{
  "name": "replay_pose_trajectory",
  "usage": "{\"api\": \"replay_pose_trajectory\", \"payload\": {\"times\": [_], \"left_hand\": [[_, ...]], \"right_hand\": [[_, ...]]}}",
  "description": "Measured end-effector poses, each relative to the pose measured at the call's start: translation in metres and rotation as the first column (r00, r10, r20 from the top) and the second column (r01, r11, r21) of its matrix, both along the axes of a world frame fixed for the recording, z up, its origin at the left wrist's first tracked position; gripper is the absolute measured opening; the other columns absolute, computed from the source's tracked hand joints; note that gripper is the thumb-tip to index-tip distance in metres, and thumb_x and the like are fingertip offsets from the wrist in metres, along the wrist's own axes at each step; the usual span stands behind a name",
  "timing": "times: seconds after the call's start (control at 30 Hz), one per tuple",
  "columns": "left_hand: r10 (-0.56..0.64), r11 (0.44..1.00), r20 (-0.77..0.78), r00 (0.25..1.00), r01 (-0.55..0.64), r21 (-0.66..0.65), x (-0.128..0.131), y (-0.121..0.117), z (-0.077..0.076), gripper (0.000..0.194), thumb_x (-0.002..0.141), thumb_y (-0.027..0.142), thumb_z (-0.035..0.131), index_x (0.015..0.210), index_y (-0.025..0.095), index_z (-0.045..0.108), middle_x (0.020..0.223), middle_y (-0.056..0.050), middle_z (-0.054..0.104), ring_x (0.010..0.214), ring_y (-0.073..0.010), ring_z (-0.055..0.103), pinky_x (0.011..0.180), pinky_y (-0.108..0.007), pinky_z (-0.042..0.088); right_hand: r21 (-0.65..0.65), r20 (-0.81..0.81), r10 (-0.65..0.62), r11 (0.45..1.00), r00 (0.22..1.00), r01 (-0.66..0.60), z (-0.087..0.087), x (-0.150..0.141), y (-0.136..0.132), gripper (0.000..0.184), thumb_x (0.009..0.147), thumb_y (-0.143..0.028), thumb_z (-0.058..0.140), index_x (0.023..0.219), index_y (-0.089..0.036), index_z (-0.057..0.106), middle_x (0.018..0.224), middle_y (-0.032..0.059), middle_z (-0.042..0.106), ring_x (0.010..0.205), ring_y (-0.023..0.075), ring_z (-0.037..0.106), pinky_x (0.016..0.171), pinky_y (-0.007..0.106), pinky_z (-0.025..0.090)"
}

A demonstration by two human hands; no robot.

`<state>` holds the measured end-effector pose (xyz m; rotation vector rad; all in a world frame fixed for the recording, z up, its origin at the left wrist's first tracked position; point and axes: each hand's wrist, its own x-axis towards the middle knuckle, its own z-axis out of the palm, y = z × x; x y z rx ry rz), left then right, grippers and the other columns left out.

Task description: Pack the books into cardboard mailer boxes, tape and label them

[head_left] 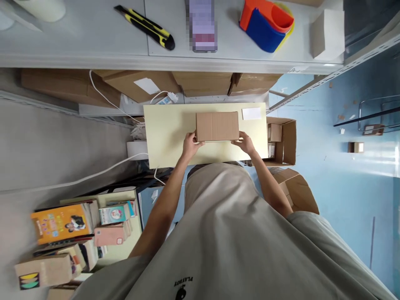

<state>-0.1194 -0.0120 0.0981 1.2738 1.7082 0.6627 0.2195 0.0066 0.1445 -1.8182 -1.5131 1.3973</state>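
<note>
A small closed cardboard box [217, 126] rests on a pale yellow tabletop [168, 133] below me. My left hand [191, 142] grips the box's near left corner with curled fingers. At the near right corner, my right hand [244, 142] is closed on the box's edge. A white paper slip [251, 113] lies on the table just right of the box.
A grey shelf [93, 41] above carries a yellow-black utility knife [146, 27], a phone [203, 25], an orange-blue holder [265, 23] and a white box [326, 33]. Open cartons [283, 139] stand at the right, book stacks [71, 233] at the lower left, and white cables [103, 171] cross the floor.
</note>
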Motion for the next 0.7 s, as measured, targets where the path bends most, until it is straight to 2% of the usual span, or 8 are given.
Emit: {"api": "replay_pose_trajectory", "payload": {"times": [0.13,0.3,0.37,0.43,0.53,0.6,0.7], "left_hand": [[0.11,0.994,0.006,0.994,-0.109,-0.018,0.04,-0.005,-0.007,0.067,0.089,0.033,0.096,0.15,0.02,0.073,0.139,-0.014,0.069,0.119,-0.026,0.078,0.111,-0.046,0.072],[0.156,0.968,-0.083,0.984,-0.169,-0.185,0.067,-0.008,-0.016,0.069,0.086,0.011,0.082,0.153,0.02,0.073,0.14,-0.017,0.076,0.119,-0.0289,0.082,0.113,-0.047,0.07],[0.189,0.956,-0.112,0.976,-0.209,-0.207,0.068,-0.005,-0.016,0.077,0.083,0.005,0.074,0.159,0.019,0.07,0.145,-0.019,0.076,0.125,-0.0321,0.081,0.116,-0.05,0.068],[0.242,0.949,-0.145,0.959,-0.265,-0.169,0.068,-0.002,-0.012,0.089,0.079,0.002,0.068,0.166,0.019,0.064,0.156,-0.02,0.072,0.138,-0.0345,0.077,0.122,-0.052,0.065],[0.318,0.945,-0.235,0.919,-0.326,0.004,0.074,0.006,0.0,0.097,0.075,0.001,0.064,0.17,0.021,0.061,0.168,-0.019,0.065,0.16,-0.0353,0.063,0.135,-0.055,0.055],[0.324,0.946,-0.288,0.901,-0.303,0.114,0.087,0.013,0.01,0.095,0.075,0.0,0.061,0.168,0.021,0.064,0.169,-0.018,0.064,0.166,-0.0344,0.057,0.142,-0.055,0.048],[0.278,0.955,-0.316,0.907,-0.225,0.194,0.118,0.029,0.024,0.088,0.079,0.0,0.058,0.164,0.021,0.068,0.166,-0.017,0.067,0.165,-0.0329,0.058,0.145,-0.054,0.044]], "right_hand": [[-0.021,0.009,0.032,0.999,0.999,-0.032,-0.028,0.021,0.015,0.07,0.088,-0.025,0.084,0.156,-0.013,0.074,0.165,0.0207,0.068,0.118,0.0241,0.077,0.114,0.045,0.068],[-0.125,-0.044,0.134,0.982,0.99,-0.138,-0.064,0.045,0.017,0.087,0.086,-0.014,0.071,0.173,-0.016,0.062,0.16,0.0172,0.077,0.131,0.03,0.078,0.121,0.053,0.067],[-0.091,-0.032,0.205,0.974,0.978,-0.207,-0.073,0.059,0.025,0.084,0.087,-0.013,0.071,0.172,-0.015,0.064,0.159,0.0179,0.078,0.141,0.0339,0.077,0.128,0.056,0.062],[-0.001,0.053,0.218,0.976,0.975,-0.218,-0.08,0.076,0.041,0.074,0.094,-0.016,0.071,0.167,-0.012,0.068,0.165,0.0209,0.074,0.153,0.0365,0.07,0.137,0.055,0.054],[0.11,0.241,0.058,0.99,0.969,-0.087,-0.09,0.103,0.079,0.058,0.108,-0.032,0.067,0.161,-0.007,0.07,0.168,0.0281,0.068,0.16,0.0401,0.063,0.14,0.059,0.049],[0.13,0.352,-0.094,0.99,0.931,0.051,-0.097,0.117,0.107,0.06,0.113,-0.045,0.068,0.158,-0.006,0.069,0.163,0.0323,0.067,0.157,0.0439,0.062,0.135,0.065,0.052],[0.127,0.447,-0.252,0.968,0.858,0.218,-0.106,0.124,0.138,0.071,0.109,-0.061,0.076,0.154,-0.007,0.068,0.159,0.0345,0.064,0.154,0.0472,0.06,0.126,0.068,0.057]]}}
